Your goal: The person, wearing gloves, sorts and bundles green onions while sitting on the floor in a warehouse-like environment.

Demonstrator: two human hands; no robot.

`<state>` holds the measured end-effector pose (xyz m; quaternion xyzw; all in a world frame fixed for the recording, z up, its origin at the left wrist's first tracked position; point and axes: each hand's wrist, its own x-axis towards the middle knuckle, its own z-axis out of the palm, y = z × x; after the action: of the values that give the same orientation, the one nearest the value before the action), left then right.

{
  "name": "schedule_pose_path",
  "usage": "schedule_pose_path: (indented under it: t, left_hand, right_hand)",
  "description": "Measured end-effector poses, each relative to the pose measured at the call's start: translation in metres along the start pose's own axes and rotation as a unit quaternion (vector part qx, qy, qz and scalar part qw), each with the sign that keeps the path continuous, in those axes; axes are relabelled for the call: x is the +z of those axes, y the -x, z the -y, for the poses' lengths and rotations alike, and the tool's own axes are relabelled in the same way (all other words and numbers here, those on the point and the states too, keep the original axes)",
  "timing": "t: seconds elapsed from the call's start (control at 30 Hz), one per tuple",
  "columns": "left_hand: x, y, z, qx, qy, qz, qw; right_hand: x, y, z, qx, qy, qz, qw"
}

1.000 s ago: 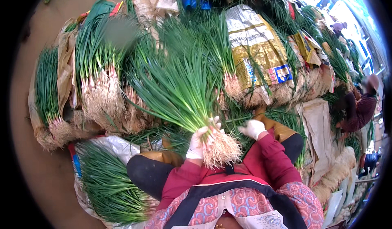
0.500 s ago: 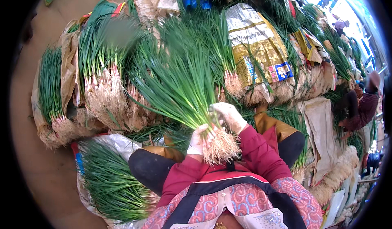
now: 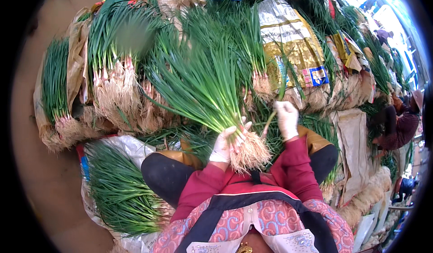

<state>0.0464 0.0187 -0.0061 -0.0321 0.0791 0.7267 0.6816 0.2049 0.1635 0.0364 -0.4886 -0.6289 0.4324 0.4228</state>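
My left hand point(image 3: 220, 148), in a white glove, is wrapped round the lower stems of a thick bunch of green onions point(image 3: 211, 92). Its leaves fan up and away to the left, and its pale hairy roots hang over my lap. To the right of the bunch, my gloved right hand point(image 3: 287, 116) is closed on a single green onion point(image 3: 267, 127), apart from the bunch. The bulb end of this onion points down toward the bunch's roots, while a leaf rises above the hand.
Root-ended bundles of green onions point(image 3: 115, 90) line the far side. A gold and white printed sack point(image 3: 293, 45) covers some there. More green onions point(image 3: 126, 192) lie on a white sheet point(image 3: 131, 145) at left. Another person point(image 3: 403, 122) sits at far right, near a beige sack point(image 3: 354, 149).
My right hand has moved from the bunch's stems out to the right, with one green onion now separate in it. My left hand still grips the bunch. The whole view has shifted slightly.
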Motion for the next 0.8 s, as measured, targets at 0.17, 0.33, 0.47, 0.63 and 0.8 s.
schedule_pose_path:
  t: [0.17,0.33,0.47,0.63,0.8]
  left_hand:
    - [0.015,-0.002,-0.002,0.009,-0.060,0.009,0.998]
    - [0.005,-0.036,-0.001,-0.001,-0.156,0.012,0.988]
    - [0.033,-0.068,-0.001,0.069,-0.140,-0.022,0.987]
    - [0.035,-0.099,-0.002,0.062,-0.085,-0.076,0.992]
    - [0.036,-0.127,0.007,0.040,-0.099,-0.075,0.991]
  right_hand:
    - [-0.072,0.014,-0.017,0.060,0.517,0.198,0.831]
    - [-0.016,0.021,0.056,0.107,-0.158,0.187,0.964]
    - [0.012,0.050,0.034,0.260,-0.405,0.273,0.833]
    - [0.008,0.076,0.039,0.461,-0.460,0.221,0.726]
    - [-0.013,0.102,0.065,0.152,-0.183,0.218,0.947]
